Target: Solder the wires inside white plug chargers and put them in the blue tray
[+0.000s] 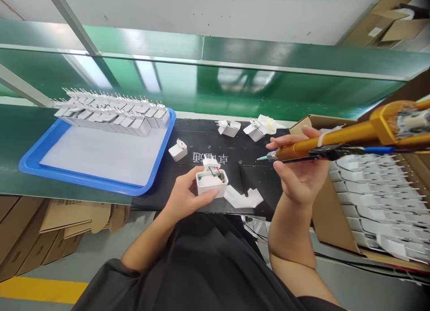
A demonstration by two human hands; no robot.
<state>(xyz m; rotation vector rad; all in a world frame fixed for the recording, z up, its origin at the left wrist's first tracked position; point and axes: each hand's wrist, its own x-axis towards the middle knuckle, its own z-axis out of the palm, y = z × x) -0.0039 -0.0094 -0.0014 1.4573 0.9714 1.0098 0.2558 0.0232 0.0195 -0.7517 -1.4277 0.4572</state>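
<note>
The left hand (186, 192) is held low by the desk's (33, 185) near edge, its fingers and thumb closed in a grip, the thumb pointed right across the near side. The left forearm (148, 244) is slanted in from the lower left. Towards the desk's right side, the right hand (300, 181) is raised and wrapped in a grasp, fingers uppermost, thumb below. The right forearm (292, 230) is held steeply, elbow bent.

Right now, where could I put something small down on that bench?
Bare room shows on the white sheet in the blue tray, in front of the plug rows, and on the black mat between the tray and the two back plugs. Crowded: the carton at right and around the left hand.
</note>
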